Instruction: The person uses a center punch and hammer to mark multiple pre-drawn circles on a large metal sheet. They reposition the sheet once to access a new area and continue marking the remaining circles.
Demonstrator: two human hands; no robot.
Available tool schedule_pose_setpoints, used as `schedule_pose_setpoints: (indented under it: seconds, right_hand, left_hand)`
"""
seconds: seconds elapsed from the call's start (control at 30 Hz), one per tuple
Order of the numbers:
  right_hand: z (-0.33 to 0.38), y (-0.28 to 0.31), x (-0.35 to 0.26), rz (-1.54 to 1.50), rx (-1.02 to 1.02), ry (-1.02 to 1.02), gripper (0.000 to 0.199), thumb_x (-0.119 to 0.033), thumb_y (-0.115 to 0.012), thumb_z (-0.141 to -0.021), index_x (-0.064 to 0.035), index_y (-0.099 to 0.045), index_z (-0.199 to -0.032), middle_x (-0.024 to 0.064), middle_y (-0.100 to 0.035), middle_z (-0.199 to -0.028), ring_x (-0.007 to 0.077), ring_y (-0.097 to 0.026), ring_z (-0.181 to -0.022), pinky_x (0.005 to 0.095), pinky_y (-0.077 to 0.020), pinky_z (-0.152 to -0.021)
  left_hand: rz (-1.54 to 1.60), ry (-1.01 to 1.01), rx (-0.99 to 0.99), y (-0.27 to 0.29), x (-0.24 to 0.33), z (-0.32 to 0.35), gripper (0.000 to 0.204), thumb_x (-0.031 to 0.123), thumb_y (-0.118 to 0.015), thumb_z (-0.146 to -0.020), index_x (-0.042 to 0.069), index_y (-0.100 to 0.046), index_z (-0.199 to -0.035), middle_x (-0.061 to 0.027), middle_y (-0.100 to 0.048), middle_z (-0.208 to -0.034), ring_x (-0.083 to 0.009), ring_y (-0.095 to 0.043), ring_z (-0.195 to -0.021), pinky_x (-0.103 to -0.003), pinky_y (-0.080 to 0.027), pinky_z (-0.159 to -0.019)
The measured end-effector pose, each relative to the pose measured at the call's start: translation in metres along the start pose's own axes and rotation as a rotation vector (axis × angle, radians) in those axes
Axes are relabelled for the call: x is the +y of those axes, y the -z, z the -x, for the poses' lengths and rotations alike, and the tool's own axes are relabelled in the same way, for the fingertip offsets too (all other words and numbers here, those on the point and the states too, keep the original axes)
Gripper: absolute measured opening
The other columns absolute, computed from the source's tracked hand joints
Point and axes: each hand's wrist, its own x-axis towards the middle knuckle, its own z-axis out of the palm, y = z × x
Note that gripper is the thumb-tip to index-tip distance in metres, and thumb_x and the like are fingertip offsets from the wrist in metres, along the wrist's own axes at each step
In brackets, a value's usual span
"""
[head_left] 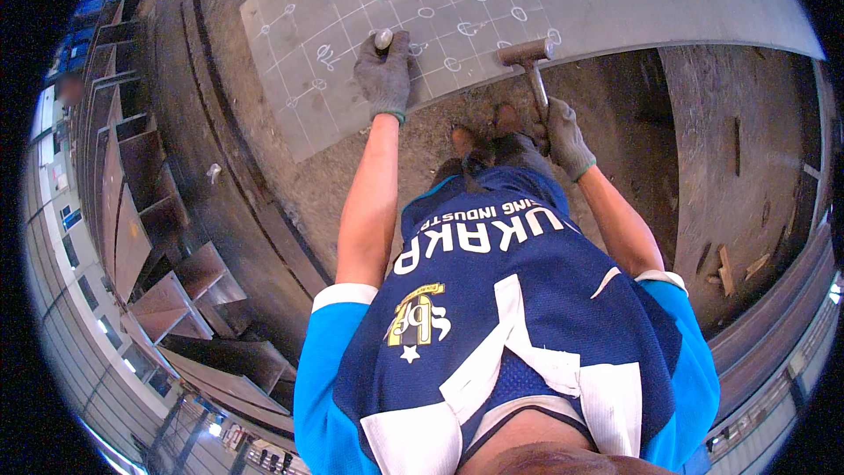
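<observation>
My left hand (383,73), in a grey work glove, is closed around a short metal punch (383,38) and holds it upright against a large steel plate (369,9). The plate carries a chalk grid with small chalk circles at the crossings. My right hand (563,136), also gloved, grips the handle of a rusty hammer (527,53). The hammer's head hovers over the plate's near edge, to the right of the punch and apart from it. My blue jersey fills the lower middle of the view.
The plate's near edge runs from lower left to upper right above a dirty concrete floor (703,141). Long steel beams (229,123) lie to the left, with open steel box sections (167,290) stacked beyond them. Wood scraps (726,268) lie at the right.
</observation>
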Motion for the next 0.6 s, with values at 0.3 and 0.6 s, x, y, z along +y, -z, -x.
schedule_pose_setpoints:
  seconds: [0.3,0.6]
  right_hand:
    - [-0.064,0.002,-0.008,0.545,0.009,0.792,0.036,-0.036,-0.045,-0.108,-0.0033,-0.06,-0.101,0.002,-0.055,-0.074,0.0224,-0.052,-0.055,0.0395,-0.0448,-0.055]
    - [-0.045,-0.058,-0.25,0.363,-0.51,0.511,0.029,-0.033,-0.05,-0.108,-0.0084,-0.064,-0.114,0.0147,-0.067,-0.091,0.029,-0.063,-0.077,0.0432,-0.0492,-0.065]
  left_hand:
    - [-0.035,-0.057,-0.056,-0.008,-0.025,-0.011,0.033,0.028,-0.082,-0.09,0.003,-0.071,-0.108,-0.0075,-0.076,-0.093,-0.0141,-0.067,-0.083,-0.034,-0.055,-0.077]
    - [-0.332,-0.061,-0.022,0.003,-0.004,0.005,0.049,0.045,-0.084,-0.085,0.008,-0.07,-0.114,-0.017,-0.076,-0.107,-0.0352,-0.074,-0.1,-0.046,-0.057,-0.085]
